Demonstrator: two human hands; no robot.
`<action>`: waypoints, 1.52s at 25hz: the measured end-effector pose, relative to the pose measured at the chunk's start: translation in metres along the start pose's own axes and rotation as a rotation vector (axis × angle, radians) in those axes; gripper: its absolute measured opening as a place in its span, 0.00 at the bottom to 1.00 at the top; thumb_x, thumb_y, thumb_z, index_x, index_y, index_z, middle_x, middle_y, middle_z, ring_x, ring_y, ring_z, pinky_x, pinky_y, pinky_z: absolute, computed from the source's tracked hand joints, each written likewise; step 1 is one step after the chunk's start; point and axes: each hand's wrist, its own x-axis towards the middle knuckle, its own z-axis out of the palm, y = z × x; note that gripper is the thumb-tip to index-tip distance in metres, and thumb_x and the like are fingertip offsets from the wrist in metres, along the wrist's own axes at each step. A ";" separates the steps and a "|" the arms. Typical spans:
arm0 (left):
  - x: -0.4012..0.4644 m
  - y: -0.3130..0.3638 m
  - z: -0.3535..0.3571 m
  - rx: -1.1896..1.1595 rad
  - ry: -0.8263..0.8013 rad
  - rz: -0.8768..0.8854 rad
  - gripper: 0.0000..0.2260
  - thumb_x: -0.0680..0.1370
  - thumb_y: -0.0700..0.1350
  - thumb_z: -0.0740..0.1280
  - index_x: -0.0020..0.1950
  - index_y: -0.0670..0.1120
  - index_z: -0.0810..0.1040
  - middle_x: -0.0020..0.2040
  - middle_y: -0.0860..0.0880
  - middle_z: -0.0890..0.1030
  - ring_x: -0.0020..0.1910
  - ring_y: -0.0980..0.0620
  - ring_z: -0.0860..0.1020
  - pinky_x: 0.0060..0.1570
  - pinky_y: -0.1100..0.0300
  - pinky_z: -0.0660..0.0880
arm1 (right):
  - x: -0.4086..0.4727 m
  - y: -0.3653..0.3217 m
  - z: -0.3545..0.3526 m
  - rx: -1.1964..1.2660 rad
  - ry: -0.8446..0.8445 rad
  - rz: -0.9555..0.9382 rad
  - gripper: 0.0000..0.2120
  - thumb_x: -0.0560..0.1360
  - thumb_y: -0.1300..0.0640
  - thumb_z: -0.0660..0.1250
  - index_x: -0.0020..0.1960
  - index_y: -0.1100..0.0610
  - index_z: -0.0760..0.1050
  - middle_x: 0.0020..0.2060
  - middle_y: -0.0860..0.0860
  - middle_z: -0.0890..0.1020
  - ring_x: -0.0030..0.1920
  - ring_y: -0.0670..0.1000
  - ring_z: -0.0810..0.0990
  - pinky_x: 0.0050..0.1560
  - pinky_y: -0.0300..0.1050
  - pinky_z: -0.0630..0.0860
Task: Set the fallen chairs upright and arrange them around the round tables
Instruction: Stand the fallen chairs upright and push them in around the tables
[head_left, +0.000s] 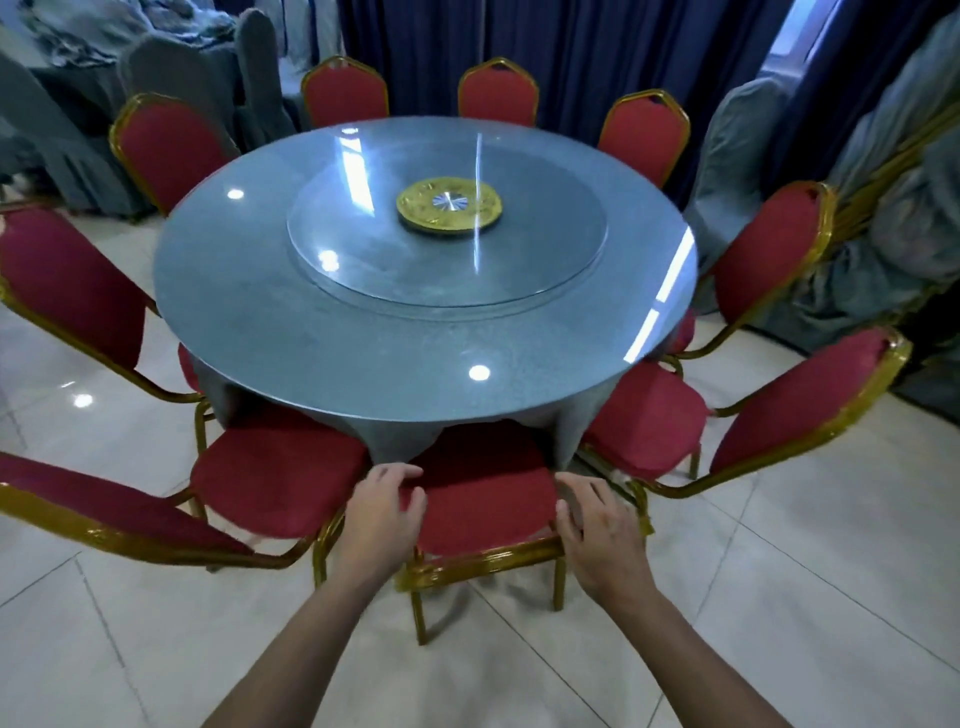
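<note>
A red-cushioned chair (485, 488) with a gold frame stands upright in front of me, its seat pushed under the near edge of the round glass-topped table (249, 332). My left hand (384, 512) grips the chair's left side, fingers curled over the red cushion. My right hand (597, 530) holds the right side, thumb against the cushion edge. Several more red chairs ring the table upright, among them the left neighbour (275, 467) and the right neighbour (644, 415).
A glass turntable (363, 270) with a gold centre disc (450, 208) lies on the table. Grey-covered chairs (171, 67) stand at the back left and a grey-draped stack (893, 223) at the right. Dark blue curtains hang behind. The floor is glossy white tile (779, 597).
</note>
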 end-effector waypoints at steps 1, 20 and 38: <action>-0.006 0.028 0.020 -0.003 -0.035 0.063 0.10 0.80 0.46 0.66 0.61 0.51 0.79 0.60 0.53 0.76 0.61 0.52 0.75 0.64 0.53 0.71 | 0.003 0.014 -0.010 0.012 0.024 0.006 0.17 0.81 0.52 0.63 0.70 0.50 0.74 0.60 0.47 0.78 0.57 0.48 0.77 0.60 0.52 0.74; -0.026 0.380 0.330 0.132 -0.397 0.116 0.11 0.82 0.49 0.61 0.63 0.52 0.76 0.59 0.53 0.78 0.61 0.53 0.76 0.61 0.58 0.71 | 0.114 0.431 -0.241 -0.120 0.080 0.137 0.26 0.79 0.45 0.65 0.75 0.43 0.63 0.70 0.47 0.74 0.66 0.51 0.75 0.64 0.53 0.73; 0.207 0.677 0.580 0.235 -0.264 0.044 0.27 0.81 0.55 0.58 0.80 0.56 0.55 0.71 0.50 0.70 0.65 0.46 0.73 0.66 0.48 0.69 | 0.361 0.691 -0.378 -0.219 -0.180 0.035 0.29 0.82 0.47 0.59 0.80 0.41 0.51 0.78 0.47 0.62 0.75 0.50 0.65 0.73 0.51 0.65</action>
